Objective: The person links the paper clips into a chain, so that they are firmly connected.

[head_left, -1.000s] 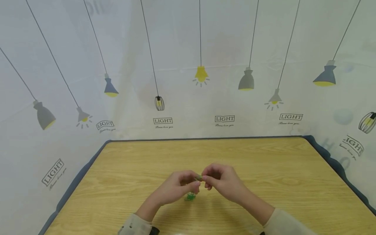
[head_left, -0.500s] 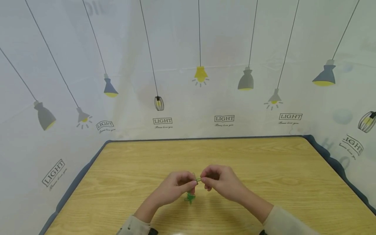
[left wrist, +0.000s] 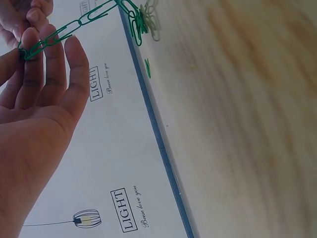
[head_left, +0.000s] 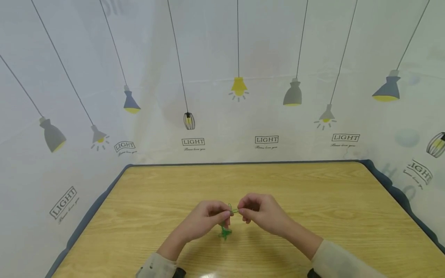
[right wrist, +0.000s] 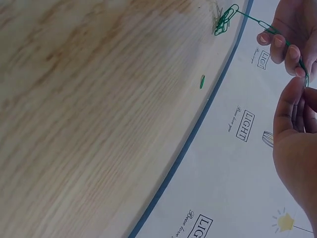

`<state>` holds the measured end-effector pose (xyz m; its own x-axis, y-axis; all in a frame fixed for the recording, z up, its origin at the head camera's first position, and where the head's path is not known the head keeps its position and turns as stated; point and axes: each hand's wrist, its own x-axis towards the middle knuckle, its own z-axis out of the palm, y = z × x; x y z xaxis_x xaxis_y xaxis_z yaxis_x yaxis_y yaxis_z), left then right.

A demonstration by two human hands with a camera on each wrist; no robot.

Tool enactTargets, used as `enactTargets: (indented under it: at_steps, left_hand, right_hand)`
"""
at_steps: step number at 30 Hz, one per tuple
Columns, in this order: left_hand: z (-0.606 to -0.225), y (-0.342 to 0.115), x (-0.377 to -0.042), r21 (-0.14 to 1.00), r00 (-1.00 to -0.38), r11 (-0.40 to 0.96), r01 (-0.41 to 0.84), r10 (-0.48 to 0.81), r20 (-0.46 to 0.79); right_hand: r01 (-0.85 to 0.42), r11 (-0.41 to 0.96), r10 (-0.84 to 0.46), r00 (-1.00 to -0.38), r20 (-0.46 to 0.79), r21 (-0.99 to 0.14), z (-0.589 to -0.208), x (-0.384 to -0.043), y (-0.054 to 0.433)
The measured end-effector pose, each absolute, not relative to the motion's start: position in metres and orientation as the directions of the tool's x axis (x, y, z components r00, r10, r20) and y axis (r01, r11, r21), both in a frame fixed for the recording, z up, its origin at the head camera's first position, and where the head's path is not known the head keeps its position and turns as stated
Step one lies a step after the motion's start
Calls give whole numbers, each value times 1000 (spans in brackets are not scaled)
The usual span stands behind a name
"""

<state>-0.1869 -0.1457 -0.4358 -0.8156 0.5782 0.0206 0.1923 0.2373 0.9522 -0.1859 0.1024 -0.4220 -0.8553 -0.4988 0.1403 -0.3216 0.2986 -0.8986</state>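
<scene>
A chain of linked green paper clips runs from my left hand down to a bunched heap of green clips on the wooden table. My left thumb and fingers pinch the upper end of this chain, just above the tabletop. Facing it, my right hand pinches a green paper clip between thumb and forefinger, so that it spans the small gap between the two hands. Whether that clip is linked to the chain is too small to tell. In the right wrist view, fingers hide part of it.
One loose green paper clip lies on the table apart from the heap. The wooden tabletop has a dark blue edge. Behind it hangs a white sheet printed with lamps.
My left thumb has closed against the fingers. More of the green clip now shows between the hands, and a loop sticks up above the left fingertips. The right hand has barely moved.
</scene>
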Motion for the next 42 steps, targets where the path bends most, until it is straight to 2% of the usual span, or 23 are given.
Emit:
enactTargets:
  at_steps: [16, 22, 33, 38, 42]
  left_hand:
    - [-432, -148, -188, 941, -828, 270, 204, 561, 19]
    - [-431, -149, -187, 938, -836, 287, 192, 548, 4]
    - [-435, -153, -188, 935, -831, 290, 203, 556, 8]
    - [-433, -153, -188, 934, -832, 294, 203, 554, 6]
    - [-430, -151, -188, 935, -830, 293, 200, 557, 3]
  right_hand:
    - [-268, 317, -495, -865, 83, -910, -420, -203, 111]
    - [-224, 389, -472, -882, 16, -894, -428, -223, 107]
    - [-290, 519, -522, -853, -29, -804, -459, -259, 93]
    - [-261, 561, -519, -850, -88, -786, -465, -268, 88]
    - [-292, 594, -551, -827, -115, -750, -467, -272, 86]
